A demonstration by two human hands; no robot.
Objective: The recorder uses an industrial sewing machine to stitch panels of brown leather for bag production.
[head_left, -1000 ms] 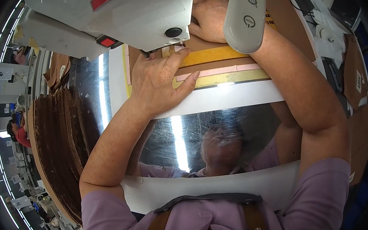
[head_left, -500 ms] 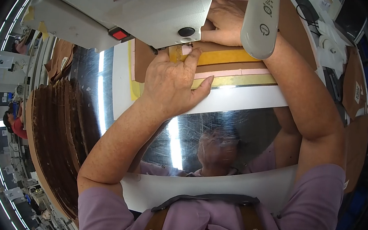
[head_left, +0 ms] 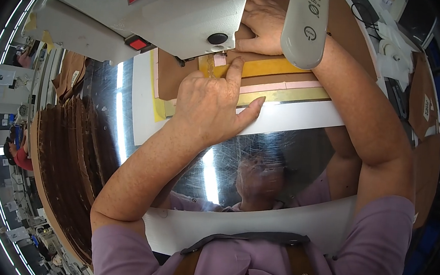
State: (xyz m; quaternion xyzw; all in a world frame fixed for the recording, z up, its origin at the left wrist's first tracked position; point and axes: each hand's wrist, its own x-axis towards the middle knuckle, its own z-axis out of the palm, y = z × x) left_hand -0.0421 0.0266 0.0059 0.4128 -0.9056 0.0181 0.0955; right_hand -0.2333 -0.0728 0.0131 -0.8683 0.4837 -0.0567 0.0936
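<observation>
My left hand (head_left: pixel 210 102) rests on a layered template (head_left: pixel 182 62) of brown, pink and yellow pieces, beside the needle area of a grey sewing machine (head_left: pixel 168 10). Its index finger touches near the yellow strip (head_left: pixel 274 65), its thumb is spread toward me and the other fingers are bent. My right hand (head_left: pixel 262 30) lies on the brown piece beyond the strip, fingers apart, partly hidden by the machine and its long grey attachment (head_left: pixel 303 31). A small pink piece (head_left: pixel 220 59) shows near the needle.
A white sheet (head_left: pixel 144 130) lies under the template on shiny metal (head_left: pixel 292 155). Brown stacked panels (head_left: pixel 63 170) stand at left, leather pieces (head_left: pixel 425 99) and white spools (head_left: pixel 390 48) at right. A co-worker in red (head_left: pixel 22 155) is in the left background.
My left hand has moved rightward along the template, away from the needle area, and its outer fingers have bent more. The view shifted slightly; my right hand stays in about the same place.
</observation>
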